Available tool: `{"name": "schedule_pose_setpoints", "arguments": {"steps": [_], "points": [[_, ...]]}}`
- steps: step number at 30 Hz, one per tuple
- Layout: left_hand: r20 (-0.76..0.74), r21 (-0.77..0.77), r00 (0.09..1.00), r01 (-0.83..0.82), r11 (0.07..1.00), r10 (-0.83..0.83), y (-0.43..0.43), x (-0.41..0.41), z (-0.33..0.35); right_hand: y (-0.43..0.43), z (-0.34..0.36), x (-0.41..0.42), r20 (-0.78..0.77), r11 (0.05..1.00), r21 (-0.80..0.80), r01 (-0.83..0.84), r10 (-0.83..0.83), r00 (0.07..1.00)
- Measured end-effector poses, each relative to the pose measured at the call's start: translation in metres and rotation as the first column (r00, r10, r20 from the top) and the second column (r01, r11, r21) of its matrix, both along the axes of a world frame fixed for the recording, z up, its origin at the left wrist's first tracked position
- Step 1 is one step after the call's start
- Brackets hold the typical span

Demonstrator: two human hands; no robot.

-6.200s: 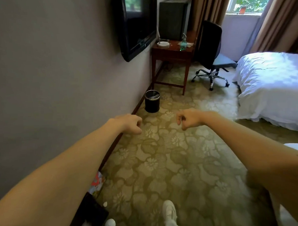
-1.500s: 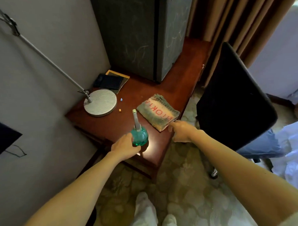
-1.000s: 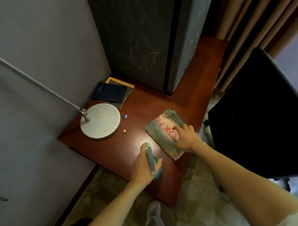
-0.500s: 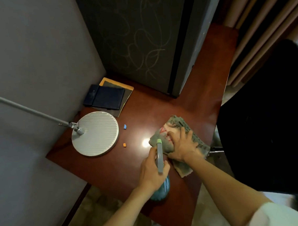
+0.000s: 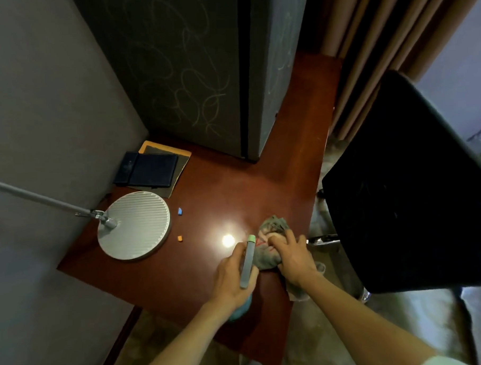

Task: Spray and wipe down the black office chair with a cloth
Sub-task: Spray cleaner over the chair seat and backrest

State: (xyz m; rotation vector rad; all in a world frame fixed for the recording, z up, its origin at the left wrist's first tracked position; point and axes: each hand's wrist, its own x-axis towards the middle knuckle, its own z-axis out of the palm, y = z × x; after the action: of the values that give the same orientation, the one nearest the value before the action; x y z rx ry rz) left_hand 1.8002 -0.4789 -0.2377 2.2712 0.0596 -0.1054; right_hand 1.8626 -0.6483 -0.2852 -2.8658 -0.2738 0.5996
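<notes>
My left hand [image 5: 232, 276] is closed around a teal spray bottle [image 5: 247, 264], whose grey neck and green tip stick up past my fingers. Just right of it, my right hand [image 5: 292, 258] clutches a bunched grey-green cloth [image 5: 269, 236] with red lettering, near the right edge of the red-brown wooden desk [image 5: 234, 182]. The black office chair [image 5: 410, 191] stands to the right of the desk, its backrest facing me. Its seat and base are mostly hidden.
A dark mini fridge [image 5: 201, 68] takes up the back of the desk. A round ribbed lamp base [image 5: 135, 228] with a slanted metal arm, a dark folder [image 5: 150, 172], and two small bits lie on the left part. Curtains [image 5: 379, 38] hang behind the chair.
My right hand has gathered the flat cloth into a bunch and pulled it toward the desk edge. My left hand keeps its hold on the spray bottle. The camera has moved in closer.
</notes>
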Motion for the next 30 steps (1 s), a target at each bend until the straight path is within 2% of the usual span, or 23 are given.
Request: {"name": "schedule_pose_setpoints", "arguments": {"steps": [6,14,20,27,30], "points": [[-0.032,0.022,0.998,0.054,0.998,-0.053,-0.052,-0.021,0.013,-0.065,0.024,-0.027,0.08,0.998,0.042,0.051,-0.054,0.995],[-0.153,-0.258,0.987,0.007,0.966,-0.049,-0.163,-0.055,0.033,-0.214,0.052,-0.107,0.145,0.99,0.1,0.098,-0.112,0.983],[-0.077,-0.34,0.997,-0.041,0.939,0.015,-0.242,-0.091,0.042,-0.318,0.073,-0.165,0.228,0.988,0.104,0.11,-0.132,0.965],[-0.072,-0.271,0.992,-0.122,0.955,0.107,-0.277,-0.127,0.044,-0.354,0.102,-0.189,0.308,0.981,0.171,0.086,-0.136,0.942],[-0.065,-0.11,0.995,-0.084,0.99,0.078,-0.275,-0.138,0.048,-0.353,0.106,-0.195,0.309,0.986,0.148,0.076,-0.119,0.944]]}}
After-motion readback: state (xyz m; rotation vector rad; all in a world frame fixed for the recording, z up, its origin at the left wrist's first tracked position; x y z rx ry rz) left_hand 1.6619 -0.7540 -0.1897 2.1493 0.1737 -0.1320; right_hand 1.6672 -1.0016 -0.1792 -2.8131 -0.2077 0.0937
